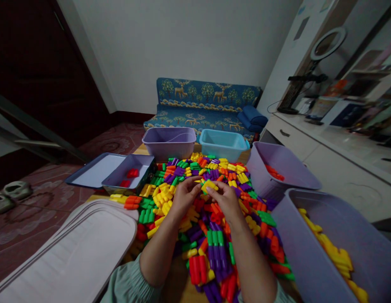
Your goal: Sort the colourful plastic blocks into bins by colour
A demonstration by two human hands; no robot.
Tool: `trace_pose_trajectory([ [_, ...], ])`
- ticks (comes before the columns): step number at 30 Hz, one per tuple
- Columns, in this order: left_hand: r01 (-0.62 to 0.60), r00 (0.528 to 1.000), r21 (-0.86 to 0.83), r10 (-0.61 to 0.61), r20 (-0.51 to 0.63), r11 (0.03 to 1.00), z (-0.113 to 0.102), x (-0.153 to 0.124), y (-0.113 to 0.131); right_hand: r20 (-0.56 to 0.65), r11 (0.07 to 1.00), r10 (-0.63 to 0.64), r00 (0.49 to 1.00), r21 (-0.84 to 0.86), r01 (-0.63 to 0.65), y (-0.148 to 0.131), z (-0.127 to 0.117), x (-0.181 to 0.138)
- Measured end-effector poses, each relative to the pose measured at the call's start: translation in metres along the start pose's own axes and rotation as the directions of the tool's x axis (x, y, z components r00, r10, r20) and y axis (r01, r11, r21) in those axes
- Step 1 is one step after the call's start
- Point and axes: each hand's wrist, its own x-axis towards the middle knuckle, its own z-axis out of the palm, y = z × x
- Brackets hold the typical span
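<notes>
A heap of coloured plastic building pieces [214,210] in red, yellow, green, purple and orange covers a low table. Over the middle of the heap my left hand [183,193] and my right hand [225,197] meet. Both pinch the same yellow piece [210,185] between their fingertips, one hand at each end. My forearms reach in from the bottom edge, in pale green sleeves.
A purple bin [341,252] with yellow pieces stands at the right. Behind it a tilted purple bin [277,168] holds red pieces. A purple tub [169,143] and a blue tub [223,144] stand at the back. A grey box [129,174] with red pieces and a pale lid [72,252] lie left.
</notes>
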Motion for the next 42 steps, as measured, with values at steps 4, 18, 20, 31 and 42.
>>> trace_pose_trajectory([
  [4,-0.134,0.990,0.331,0.138,0.011,0.934,0.002,-0.002,0.001,-0.281,0.998,-0.067,0.957,0.003,0.070,0.006,-0.009,0.007],
  [18,-0.309,0.945,0.725,0.114,0.306,0.615,0.009,-0.010,0.000,-0.148,0.815,-0.210,0.967,-0.572,0.089,0.012,-0.030,0.010],
  [20,-0.277,0.953,0.735,0.079,0.292,0.619,0.008,-0.010,0.002,-0.132,0.782,-0.169,0.977,-0.621,0.052,0.008,-0.032,0.008],
  [31,-0.223,0.968,0.769,0.040,0.249,0.599,0.007,-0.012,0.005,-0.119,0.636,-0.085,0.989,-0.771,-0.038,-0.004,-0.028,0.001],
  [42,-0.189,0.981,0.629,0.127,0.144,0.754,0.008,-0.009,0.005,-0.014,0.824,-0.073,0.997,-0.564,0.053,0.011,-0.026,0.007],
])
